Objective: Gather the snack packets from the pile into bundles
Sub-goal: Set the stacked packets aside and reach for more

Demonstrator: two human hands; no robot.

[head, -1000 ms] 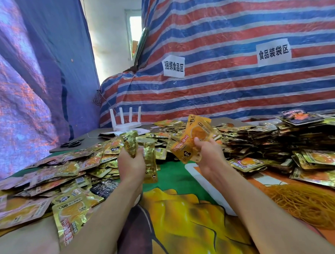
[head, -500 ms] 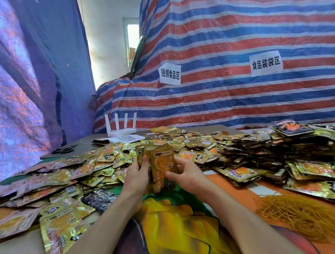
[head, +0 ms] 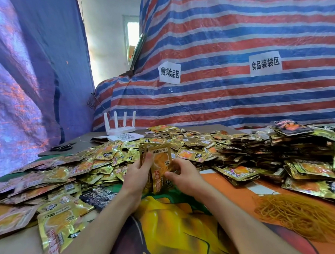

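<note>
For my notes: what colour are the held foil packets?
The held foil packets: gold and orange; head view.

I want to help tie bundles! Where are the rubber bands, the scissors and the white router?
rubber bands [head: 303, 215]: head view, middle of the orange heap.
scissors [head: 62, 147]: head view, on the dark handles.
white router [head: 122, 130]: head view, on its flat base.

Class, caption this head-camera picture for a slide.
Left hand and right hand hold stacked snack packets upright before the pile.

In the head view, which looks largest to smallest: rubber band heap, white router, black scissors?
1. Rubber band heap
2. White router
3. Black scissors
The heap lies nearest the camera, so true sizes are unsure.
</note>
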